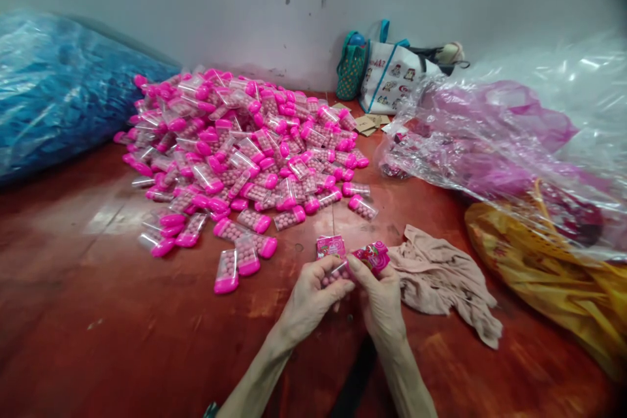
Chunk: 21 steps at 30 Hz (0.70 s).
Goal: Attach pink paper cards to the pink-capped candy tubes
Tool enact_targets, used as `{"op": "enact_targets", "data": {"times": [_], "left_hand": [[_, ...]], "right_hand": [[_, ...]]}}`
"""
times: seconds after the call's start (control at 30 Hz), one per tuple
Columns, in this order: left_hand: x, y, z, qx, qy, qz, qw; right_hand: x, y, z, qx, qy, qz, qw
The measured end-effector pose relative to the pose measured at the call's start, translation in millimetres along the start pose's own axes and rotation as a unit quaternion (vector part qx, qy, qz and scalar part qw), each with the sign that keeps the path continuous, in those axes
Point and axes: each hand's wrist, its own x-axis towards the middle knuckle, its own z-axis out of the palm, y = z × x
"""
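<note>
Between the hands point(306, 300), a container point(335, 277), apparently

Left of the left hand point(308, 297), bare red floor point(142, 333) gives a broad way through, bounded ahead by the heap of pink-capped containers point(245, 144). Just beside the right hand point(385, 300) lies a crumpled cloth point(441, 271), with a yellow bag point(533, 294) and clear plastic point(465, 150) blocking farther right. Between heap and plastic, a floor passage narrows toward cardboard pieces point(368, 123) and a white tote point(392, 77).
</note>
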Motion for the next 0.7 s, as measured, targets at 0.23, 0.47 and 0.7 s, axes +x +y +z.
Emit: {"op": "enact_targets", "data": {"times": [0.23, 0.47, 0.7], "left_hand": [[2, -2, 3.1, 0.012, 0.034, 0.004, 0.999], [4, 1, 8.3, 0.027, 0.04, 0.013, 0.999], [-1, 0, 8.6, 0.101, 0.019, 0.028, 0.994]], "right_hand": [[-4, 14, 0, -0.074, 0.026, -0.011, 0.997], [2, 2, -2, -0.052, -0.012, 0.021, 0.998], [-1, -4, 1, -0.064, 0.083, -0.05, 0.993]]}}
